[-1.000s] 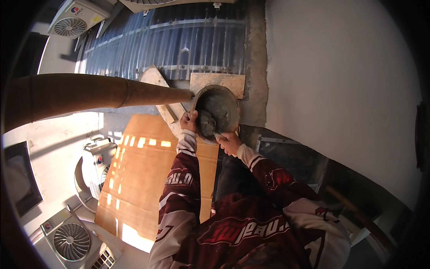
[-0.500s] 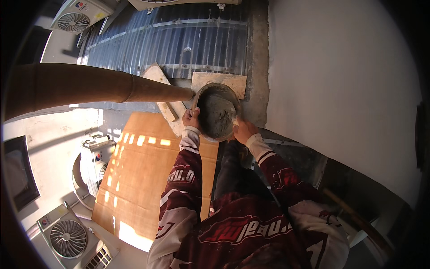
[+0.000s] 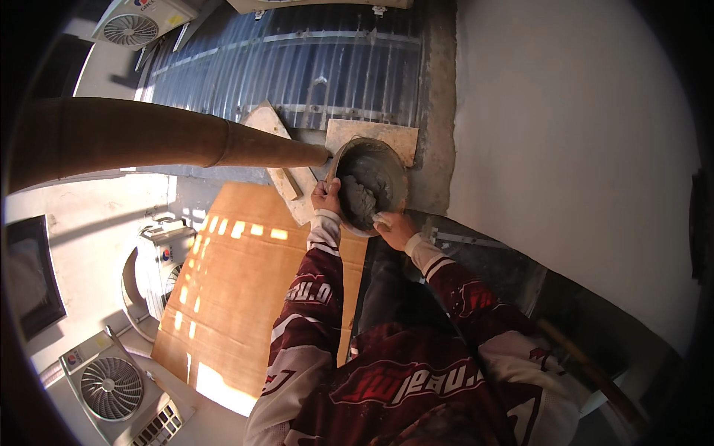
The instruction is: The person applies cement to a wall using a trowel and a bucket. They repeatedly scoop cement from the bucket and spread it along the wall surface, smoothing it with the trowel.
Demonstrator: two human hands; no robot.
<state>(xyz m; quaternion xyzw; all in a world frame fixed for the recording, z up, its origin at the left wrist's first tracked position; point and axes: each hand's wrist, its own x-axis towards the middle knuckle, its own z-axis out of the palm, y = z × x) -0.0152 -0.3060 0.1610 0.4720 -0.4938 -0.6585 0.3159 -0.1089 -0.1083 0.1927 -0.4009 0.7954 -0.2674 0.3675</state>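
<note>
A round bucket [image 3: 401,172] holds wet grey mortar [image 3: 370,169], with residue coating its inner wall. My left hand [image 3: 326,196] is closed on the bucket's left rim, thumb over the edge. Over the near right part of the rim, my right hand [image 3: 398,229] grips the pale handle of a trowel [image 3: 383,221]. A lump of mortar lies toward the bucket's near left side, beyond the handle, and covers most of the trowel's blade.
A thick bamboo pole [image 3: 186,137] comes in from the left, its end close to the bucket. Boards [image 3: 372,132] lie behind and left of it. Corrugated sheeting [image 3: 297,70] lies beyond, a brown panel [image 3: 245,275] at left, a pale wall [image 3: 565,134] at right, air-conditioner units [image 3: 111,386] below left.
My right hand has shifted left and slightly nearer along the rim with the trowel. The mortar is now heaped toward the near left, and the flat blade no longer shows. My left hand keeps its hold.
</note>
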